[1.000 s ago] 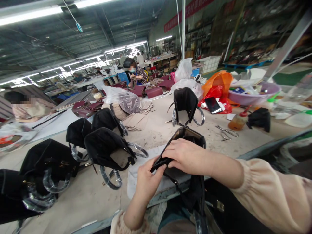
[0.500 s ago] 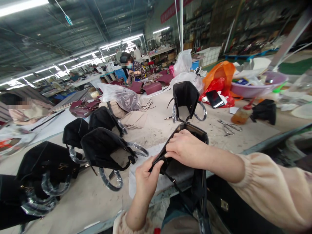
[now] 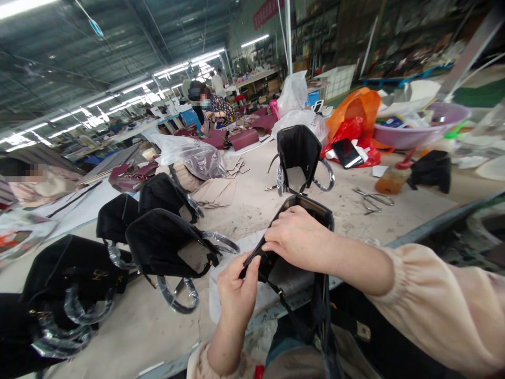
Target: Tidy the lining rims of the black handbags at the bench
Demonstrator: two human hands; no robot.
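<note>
A black handbag (image 3: 323,210) lies open at the table's near edge, its mouth towards me. My left hand (image 3: 239,281) pinches the left end of its rim between thumb and fingers. Farther up the same rim, my right hand (image 3: 294,237) grips the edge, fingers curled over it and partly hiding the bag's inside. The bag's strap (image 3: 286,302) hangs down over the edge of the table. Just beyond it stands another open black handbag (image 3: 298,150) with plastic-wrapped handles. To the left of my left hand is a similar open black bag (image 3: 158,239).
More black bags (image 3: 71,273) crowd the table's left side. Scissors (image 3: 373,201), a bottle of amber liquid (image 3: 392,179) and a phone (image 3: 347,152) lie to the right, near a purple basin (image 3: 418,131). Cardboard pieces (image 3: 216,193) lie behind. Co-workers (image 3: 215,108) are farther off.
The view has shifted slightly. Both hands keep hold of the bag's rim in nearly the same places; the bags on the table have stayed put.
</note>
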